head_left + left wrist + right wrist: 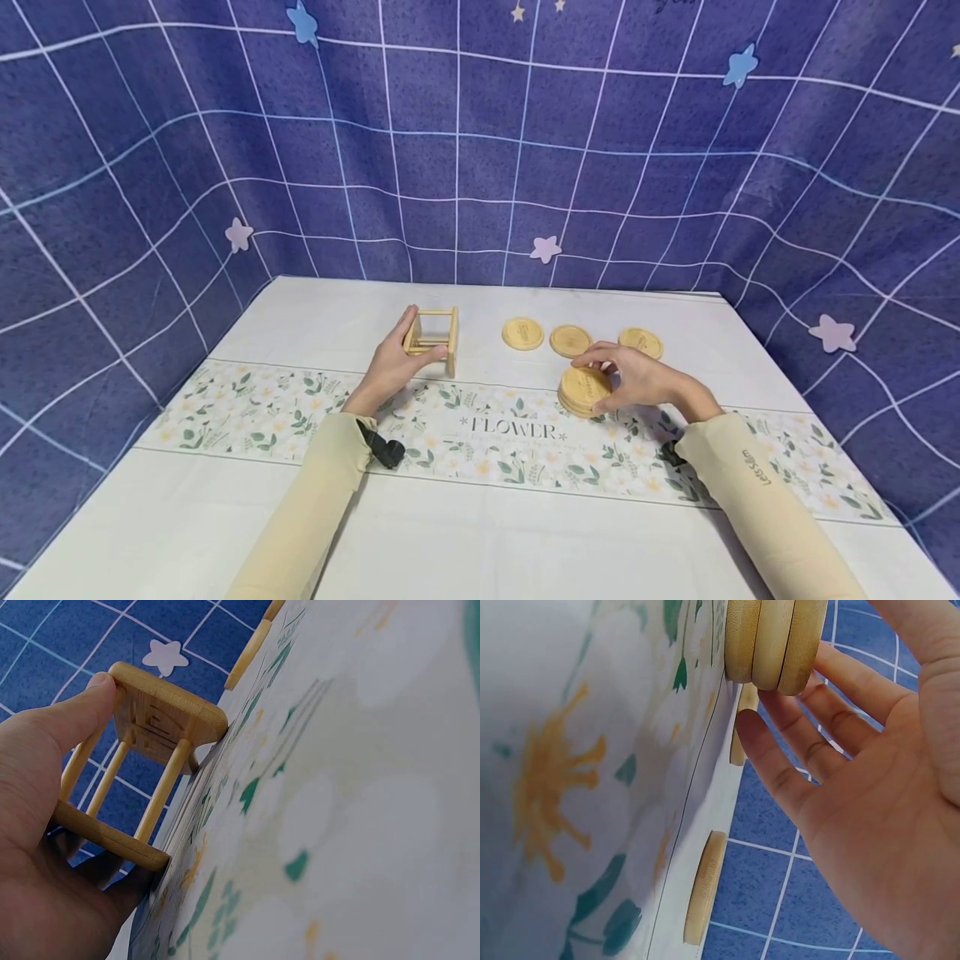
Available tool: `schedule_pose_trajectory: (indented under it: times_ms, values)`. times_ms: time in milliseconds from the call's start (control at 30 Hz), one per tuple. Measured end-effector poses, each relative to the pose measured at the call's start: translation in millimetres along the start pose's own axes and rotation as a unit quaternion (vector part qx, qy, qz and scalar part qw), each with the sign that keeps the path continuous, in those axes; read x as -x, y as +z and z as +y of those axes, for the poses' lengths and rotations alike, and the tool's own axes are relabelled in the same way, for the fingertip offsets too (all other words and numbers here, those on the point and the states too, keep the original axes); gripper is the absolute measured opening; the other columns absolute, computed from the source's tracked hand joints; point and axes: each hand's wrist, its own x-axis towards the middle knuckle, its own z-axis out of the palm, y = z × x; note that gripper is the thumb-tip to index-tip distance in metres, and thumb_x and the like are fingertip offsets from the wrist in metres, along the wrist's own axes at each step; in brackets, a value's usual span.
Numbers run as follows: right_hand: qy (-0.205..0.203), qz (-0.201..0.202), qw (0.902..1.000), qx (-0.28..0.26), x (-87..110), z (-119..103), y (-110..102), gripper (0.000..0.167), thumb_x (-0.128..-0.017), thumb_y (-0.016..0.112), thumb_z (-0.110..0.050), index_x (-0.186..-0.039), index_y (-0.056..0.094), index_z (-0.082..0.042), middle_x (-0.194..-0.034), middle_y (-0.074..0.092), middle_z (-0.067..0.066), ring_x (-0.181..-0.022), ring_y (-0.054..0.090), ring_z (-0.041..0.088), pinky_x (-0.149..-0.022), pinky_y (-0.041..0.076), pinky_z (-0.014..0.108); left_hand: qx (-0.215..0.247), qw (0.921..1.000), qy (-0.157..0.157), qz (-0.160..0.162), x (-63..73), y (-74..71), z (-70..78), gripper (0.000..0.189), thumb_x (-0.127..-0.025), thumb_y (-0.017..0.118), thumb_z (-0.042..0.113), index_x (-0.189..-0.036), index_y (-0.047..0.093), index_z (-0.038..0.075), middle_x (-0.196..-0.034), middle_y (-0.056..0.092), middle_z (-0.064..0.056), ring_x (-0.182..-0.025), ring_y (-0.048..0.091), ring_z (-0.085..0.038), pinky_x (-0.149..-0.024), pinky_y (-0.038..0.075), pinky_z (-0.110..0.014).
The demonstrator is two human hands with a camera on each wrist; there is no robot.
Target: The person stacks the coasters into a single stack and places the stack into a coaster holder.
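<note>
On the left of the table, my left hand (397, 360) grips a small wooden coaster holder (452, 343), two end panels joined by thin rods. The left wrist view shows the thumb on the far panel of the holder (169, 701) and the fingers behind the near one. To the right, a stack of three round wooden coasters (583, 388) lies on the floral band. My right hand (637, 377) spans the top coaster, thumb at its near edge and fingers at its far edge. In the right wrist view, fingertips meet the rims of the coasters (802, 652); the thumb tip is out of frame.
Behind the stack lie three single coasters: one at the left (522, 333), one in the middle (570, 340) and one at the right (642, 340). A floral strip (480, 446) crosses the white table (450, 533). A blue grid-patterned cloth (480, 167) hangs behind and at both sides.
</note>
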Motion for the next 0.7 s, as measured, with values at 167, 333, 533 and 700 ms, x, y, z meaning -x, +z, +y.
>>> schedule_pose_trajectory:
  times_ms: [167,333,533,700]
  values:
    - [0.000,-0.001,1.0000,0.002,0.4,-0.3,0.1,0.077,-0.082,0.102,-0.017,-0.148,0.068,0.001,-0.145,0.065,0.016,-0.112,0.060,0.022,-0.106,0.060,0.048,-0.002,1.0000,0.000,0.001,0.3,0.0,0.6,0.108,-0.102,0.085,0.037,-0.180,0.013,0.016,-0.187,0.008,-0.007,-0.172,0.008,-0.029,-0.141,0.012,-0.045]
    - [-0.001,-0.001,1.0000,0.007,0.3,0.0,0.0,0.078,-0.081,0.102,-0.019,-0.147,0.068,0.001,-0.143,0.066,0.015,-0.113,0.061,0.022,-0.106,0.060,0.048,-0.004,1.0000,0.003,0.003,0.6,0.3,0.1,0.108,-0.102,0.085,0.037,-0.180,0.014,0.014,-0.187,0.008,-0.007,-0.172,0.009,-0.029,-0.141,0.012,-0.045]
    - [0.001,0.001,0.9999,0.016,-0.4,0.5,-0.4,0.080,-0.080,0.103,-0.021,-0.148,0.067,0.002,-0.142,0.066,0.014,-0.113,0.061,0.022,-0.106,0.061,0.048,-0.007,1.0000,0.004,0.003,-0.4,0.6,-1.5,0.108,-0.101,0.085,0.036,-0.180,0.014,0.013,-0.187,0.009,-0.008,-0.172,0.010,-0.030,-0.141,0.012,-0.045]
    - [-0.001,0.001,0.9998,0.018,-0.3,1.4,0.2,0.085,-0.079,0.103,-0.023,-0.150,0.064,0.004,-0.143,0.066,0.015,-0.113,0.061,0.022,-0.106,0.061,0.048,-0.004,1.0000,0.006,0.001,-1.2,0.2,-2.5,0.109,-0.101,0.085,0.037,-0.180,0.014,0.012,-0.187,0.008,-0.008,-0.172,0.009,-0.030,-0.141,0.013,-0.046]
